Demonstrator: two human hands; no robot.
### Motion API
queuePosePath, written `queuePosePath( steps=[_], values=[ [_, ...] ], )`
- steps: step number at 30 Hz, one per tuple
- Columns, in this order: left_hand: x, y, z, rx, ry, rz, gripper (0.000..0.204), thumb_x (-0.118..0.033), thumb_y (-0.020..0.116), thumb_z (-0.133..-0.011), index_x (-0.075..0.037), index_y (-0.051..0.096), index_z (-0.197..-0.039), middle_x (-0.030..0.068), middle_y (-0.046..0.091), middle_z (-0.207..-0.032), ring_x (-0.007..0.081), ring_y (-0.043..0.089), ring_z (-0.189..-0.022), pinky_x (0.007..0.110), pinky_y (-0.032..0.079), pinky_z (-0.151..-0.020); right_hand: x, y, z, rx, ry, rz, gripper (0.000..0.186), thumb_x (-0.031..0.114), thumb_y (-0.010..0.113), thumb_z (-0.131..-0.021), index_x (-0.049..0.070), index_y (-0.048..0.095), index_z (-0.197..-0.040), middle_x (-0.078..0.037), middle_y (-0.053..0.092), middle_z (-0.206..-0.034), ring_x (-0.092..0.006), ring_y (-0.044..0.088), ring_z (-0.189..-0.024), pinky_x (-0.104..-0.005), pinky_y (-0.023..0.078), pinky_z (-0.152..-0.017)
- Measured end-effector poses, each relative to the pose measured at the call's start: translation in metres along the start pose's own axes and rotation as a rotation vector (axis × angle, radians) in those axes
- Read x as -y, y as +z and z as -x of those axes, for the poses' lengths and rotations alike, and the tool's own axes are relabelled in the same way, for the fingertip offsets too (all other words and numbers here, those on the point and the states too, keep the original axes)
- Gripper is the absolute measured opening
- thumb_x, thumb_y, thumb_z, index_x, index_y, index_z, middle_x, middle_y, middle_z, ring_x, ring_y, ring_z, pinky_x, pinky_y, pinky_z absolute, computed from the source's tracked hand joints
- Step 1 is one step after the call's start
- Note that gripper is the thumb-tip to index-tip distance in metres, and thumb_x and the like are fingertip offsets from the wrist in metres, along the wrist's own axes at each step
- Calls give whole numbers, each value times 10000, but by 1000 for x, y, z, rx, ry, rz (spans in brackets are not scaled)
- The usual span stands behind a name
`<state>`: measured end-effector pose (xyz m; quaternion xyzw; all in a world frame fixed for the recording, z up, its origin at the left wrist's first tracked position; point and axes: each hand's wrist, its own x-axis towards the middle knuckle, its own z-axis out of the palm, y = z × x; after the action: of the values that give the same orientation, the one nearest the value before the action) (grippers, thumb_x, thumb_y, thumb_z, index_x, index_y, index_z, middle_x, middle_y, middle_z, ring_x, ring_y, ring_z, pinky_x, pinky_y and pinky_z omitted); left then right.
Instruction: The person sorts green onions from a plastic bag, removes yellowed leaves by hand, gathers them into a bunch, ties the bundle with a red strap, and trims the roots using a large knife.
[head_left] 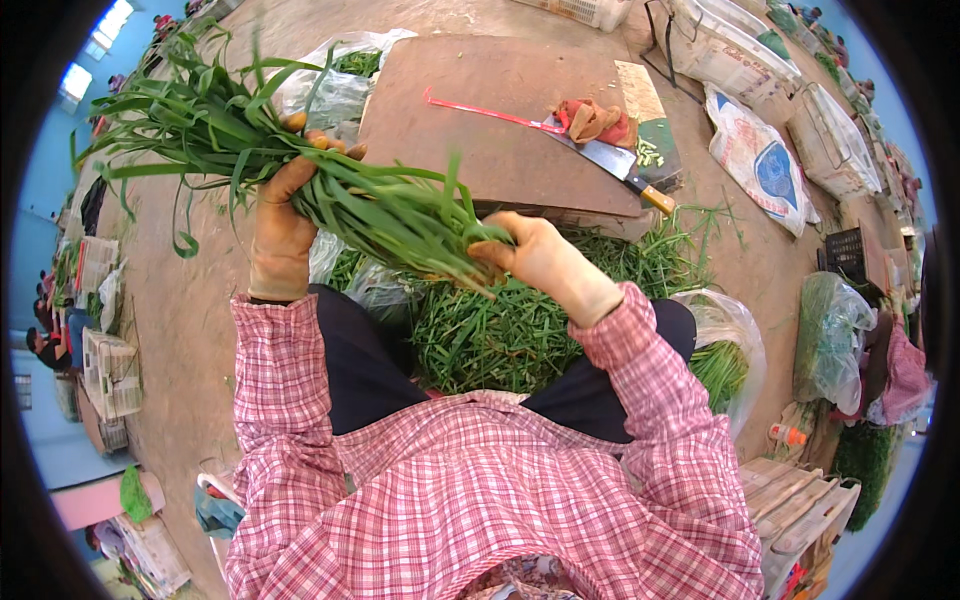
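In my left hand, gloved and closed, is a thick bunch of garlic chives, its long flat leaves spreading to the upper left. My right hand, also gloved, pinches the bunch's narrower stem end on the right. The bunch is held in the air, tilted down to the right, over the near edge of a brown board. Below it, between my knees, lies a heap of loose green leaves. A broad knife rests on the board, its handle over the right edge.
A red thin rod and a red-brown cloth bundle lie on the board. Plastic bags of greens stand at my right knee and behind the board. White crates and a printed sack are farther right. Other people sit at the far left.
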<state>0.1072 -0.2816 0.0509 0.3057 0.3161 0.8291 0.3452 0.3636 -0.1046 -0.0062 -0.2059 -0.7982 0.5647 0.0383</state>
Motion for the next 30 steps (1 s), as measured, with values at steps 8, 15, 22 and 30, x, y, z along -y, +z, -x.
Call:
queuePosePath(
  steps=[8,15,22,30],
  values=[
    [-35,-49,37,-60,106,91,431,-37,701,-857,-117,568,-1258,69,642,-1068,247,626,-1018,500,474,-1004,-86,-34,42,-129,359,789,188,266,683,-885,127,696,-1012,-145,714,-885,-342,695,-883,-451,537,-759],
    [-11,-49,37,-7,95,106,376,-28,670,-885,-125,595,-1240,85,671,-1118,278,636,-1074,545,453,-1048,15,-4,7,-388,-304,280,693,413,793,-762,45,578,-1308,-219,628,-1239,-385,564,-1179,-451,423,-1026],
    [10,-50,35,-71,81,145,398,-29,668,-882,-125,588,-1259,100,683,-1164,294,652,-1078,579,471,-1028,-2,32,-31,-469,-413,598,238,283,752,-772,59,725,-846,-117,662,-780,-335,654,-849,-468,511,-797],
    [-9,-54,42,-110,178,91,371,-27,637,-911,-123,580,-1265,101,685,-1131,274,660,-1052,547,456,-1052,-35,-1,15,-339,238,-143,501,490,700,-865,34,735,-1071,-137,727,-921,-244,678,-871,-347,513,-803]
  ],
)
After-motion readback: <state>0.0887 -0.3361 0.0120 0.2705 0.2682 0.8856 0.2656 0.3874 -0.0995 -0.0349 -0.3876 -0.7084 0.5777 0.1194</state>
